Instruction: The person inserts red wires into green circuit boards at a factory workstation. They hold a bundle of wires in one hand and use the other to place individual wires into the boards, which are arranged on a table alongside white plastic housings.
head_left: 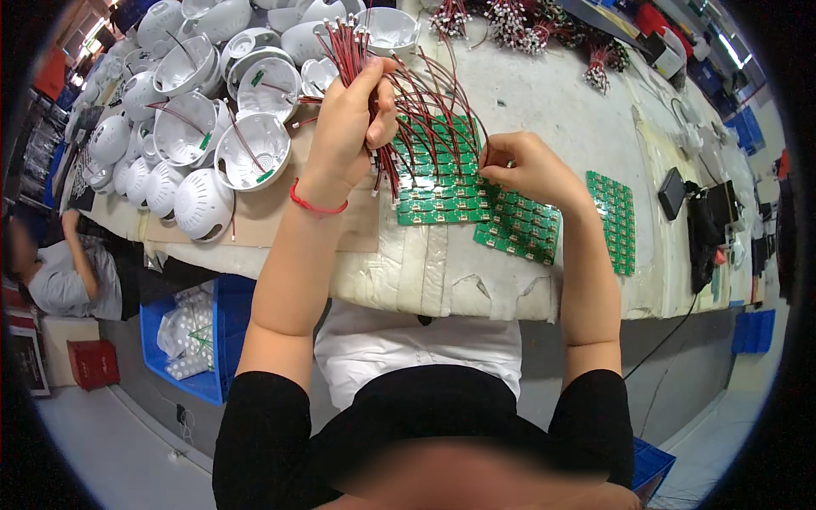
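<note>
My left hand point(355, 119) is closed around a bundle of red and black wires point(347, 53) with small white plugs. Many of its wires arch to the right over a panel of small green circuit boards point(442, 212). Above that panel's right side, the thumb and fingers of my right hand point(531, 170) pinch the end of one wire. The wire's tip is too small to make out between the fingers. A second green board panel point(518, 228) lies partly under my right hand. Beyond my right forearm is a third panel point(614, 223).
White perforated dome housings point(204, 206) crowd the table's left, some with wires and small boards inside. More wire bundles point(517, 27) lie at the far edge. A black device point(671, 194) sits at right. A blue bin point(234, 327) stands below left, near another person point(75, 272).
</note>
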{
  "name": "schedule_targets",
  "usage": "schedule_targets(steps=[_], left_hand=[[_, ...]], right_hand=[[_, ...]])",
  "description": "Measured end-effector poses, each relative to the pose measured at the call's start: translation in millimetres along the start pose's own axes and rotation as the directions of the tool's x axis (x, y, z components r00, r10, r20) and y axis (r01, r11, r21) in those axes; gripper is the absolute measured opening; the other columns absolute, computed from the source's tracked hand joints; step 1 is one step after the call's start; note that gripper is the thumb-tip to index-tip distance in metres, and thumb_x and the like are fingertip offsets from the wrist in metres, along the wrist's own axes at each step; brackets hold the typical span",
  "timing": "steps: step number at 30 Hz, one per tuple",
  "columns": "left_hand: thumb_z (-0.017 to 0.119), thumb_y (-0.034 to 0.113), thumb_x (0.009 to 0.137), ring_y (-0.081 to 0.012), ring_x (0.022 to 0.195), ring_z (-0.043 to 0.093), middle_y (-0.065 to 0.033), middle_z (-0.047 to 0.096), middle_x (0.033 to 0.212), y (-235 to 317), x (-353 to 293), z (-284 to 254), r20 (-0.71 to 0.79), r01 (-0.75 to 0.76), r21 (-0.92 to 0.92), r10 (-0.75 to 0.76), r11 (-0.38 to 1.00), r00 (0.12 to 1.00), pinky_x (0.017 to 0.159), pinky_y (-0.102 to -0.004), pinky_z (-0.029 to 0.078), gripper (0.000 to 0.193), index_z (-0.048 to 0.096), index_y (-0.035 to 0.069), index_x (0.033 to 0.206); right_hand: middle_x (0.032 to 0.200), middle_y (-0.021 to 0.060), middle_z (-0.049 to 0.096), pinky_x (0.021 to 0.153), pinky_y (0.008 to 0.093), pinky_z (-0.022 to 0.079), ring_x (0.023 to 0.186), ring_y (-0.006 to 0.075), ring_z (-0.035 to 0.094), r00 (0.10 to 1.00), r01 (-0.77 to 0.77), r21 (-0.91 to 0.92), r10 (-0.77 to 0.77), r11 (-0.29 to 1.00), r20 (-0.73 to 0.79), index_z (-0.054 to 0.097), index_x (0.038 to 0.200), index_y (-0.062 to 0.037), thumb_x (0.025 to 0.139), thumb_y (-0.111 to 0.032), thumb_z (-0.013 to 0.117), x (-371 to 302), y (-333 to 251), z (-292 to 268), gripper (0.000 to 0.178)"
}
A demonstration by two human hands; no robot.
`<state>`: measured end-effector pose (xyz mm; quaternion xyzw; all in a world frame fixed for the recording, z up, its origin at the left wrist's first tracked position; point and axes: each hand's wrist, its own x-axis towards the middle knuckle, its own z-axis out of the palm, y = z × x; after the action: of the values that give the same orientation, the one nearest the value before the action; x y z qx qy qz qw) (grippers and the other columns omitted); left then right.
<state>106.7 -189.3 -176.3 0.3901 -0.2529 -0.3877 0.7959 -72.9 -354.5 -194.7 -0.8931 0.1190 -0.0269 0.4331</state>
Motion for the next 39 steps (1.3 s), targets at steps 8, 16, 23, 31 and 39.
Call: schedule_targets(steps=[8,16,23,31,39], left_hand=[[0.043,0.022,0.097,-0.0054,0.035,0.033,0.0021,0.048,0.057,0,1,-3,0.012,0.000,-0.006,0.000,1.000,1.000,0.033,-0.0221,0.021,0.022,0.051,0.002,0.101],[0.044,0.023,0.096,-0.0051,0.035,0.033,0.0026,0.046,0.057,0,1,-3,0.018,0.002,-0.007,-0.002,1.000,1.000,0.034,-0.0221,0.021,0.023,0.051,0.002,0.101],[0.042,0.022,0.097,-0.0035,0.035,0.030,0.0045,0.041,0.057,0,-2,2,-0.021,0.007,0.012,-0.006,1.000,1.000,0.033,-0.0204,0.021,0.022,0.052,0.003,0.101],[0.044,0.022,0.096,-0.0052,0.035,0.031,0.0030,0.043,0.056,-1,1,1,-0.024,0.024,0.015,-0.024,1.000,0.999,0.033,-0.0218,0.022,0.021,0.049,0.002,0.101],[0.044,0.022,0.096,-0.0048,0.036,0.032,0.0026,0.042,0.057,2,0,-1,0.005,0.013,0.004,-0.013,1.000,1.000,0.034,-0.0216,0.022,0.021,0.049,0.002,0.103]], right_hand=[[0.067,0.0038,0.061,0.059,0.0250,0.044,0.062,0.0077,0.054,0.999,0.024,-0.061,-0.022,0.998,0.027,0.060,0.079,0.0032,0.074,0.001,0.065,2,6,3,0.008],[0.065,0.0081,0.061,0.058,0.0277,0.046,0.061,0.0117,0.056,0.999,0.037,-0.173,-0.033,0.984,0.022,0.060,0.080,0.0049,0.072,0.000,0.065,4,6,5,0.010],[0.068,0.0177,0.061,0.060,0.0352,0.046,0.061,0.0263,0.059,0.994,0.104,-0.315,-0.110,0.944,-0.003,0.060,0.075,0.0050,0.067,0.000,0.063,3,2,12,0.011],[0.068,0.0203,0.059,0.062,0.0408,0.046,0.064,0.0350,0.059,0.988,0.141,-0.265,-0.152,0.954,-0.020,0.057,0.072,0.0043,0.067,-0.004,0.060,2,5,11,0.011],[0.065,0.0116,0.059,0.056,0.0301,0.044,0.059,0.0147,0.055,0.985,0.149,-0.206,-0.164,0.967,-0.060,0.058,0.079,0.0048,0.074,-0.003,0.061,3,-2,18,0.010]])
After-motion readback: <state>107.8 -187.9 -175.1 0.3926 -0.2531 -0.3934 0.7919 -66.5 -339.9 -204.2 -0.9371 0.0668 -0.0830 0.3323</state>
